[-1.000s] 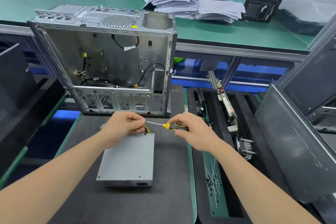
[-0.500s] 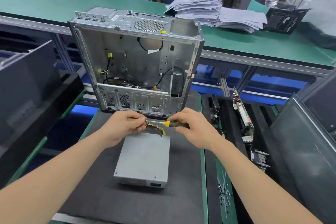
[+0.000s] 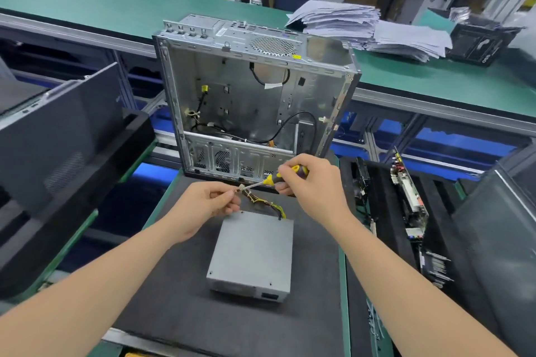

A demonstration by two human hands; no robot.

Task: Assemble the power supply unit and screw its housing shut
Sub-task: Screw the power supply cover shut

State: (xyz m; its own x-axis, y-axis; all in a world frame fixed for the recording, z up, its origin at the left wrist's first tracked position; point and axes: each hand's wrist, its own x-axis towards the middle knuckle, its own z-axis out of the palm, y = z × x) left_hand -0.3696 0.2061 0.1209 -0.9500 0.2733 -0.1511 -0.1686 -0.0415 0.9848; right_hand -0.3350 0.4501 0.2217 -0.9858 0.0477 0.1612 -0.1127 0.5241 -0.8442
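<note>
A grey metal power supply unit (image 3: 252, 252) lies flat on the dark mat (image 3: 179, 307), its yellow and black wires (image 3: 266, 206) trailing from the far edge. My right hand (image 3: 313, 185) grips a yellow and black screwdriver (image 3: 278, 178) above those wires. The shaft slants down to the left, and its tip meets the fingertips of my left hand (image 3: 208, 206), which pinch something small that I cannot make out. An open computer case (image 3: 255, 101) stands upright just behind both hands.
A black tray (image 3: 385, 240) on the right holds circuit boards, with loose screws near its front. Dark side panels lean at the left (image 3: 58, 136) and right (image 3: 499, 235). Stacked papers (image 3: 362, 26) and a black box (image 3: 478, 43) sit on the green bench behind.
The view has shifted, so the case and power supply sit further right in frame. My right hand has risen and tilted the screwdriver handle up; my left hand still pinches at its tip.
</note>
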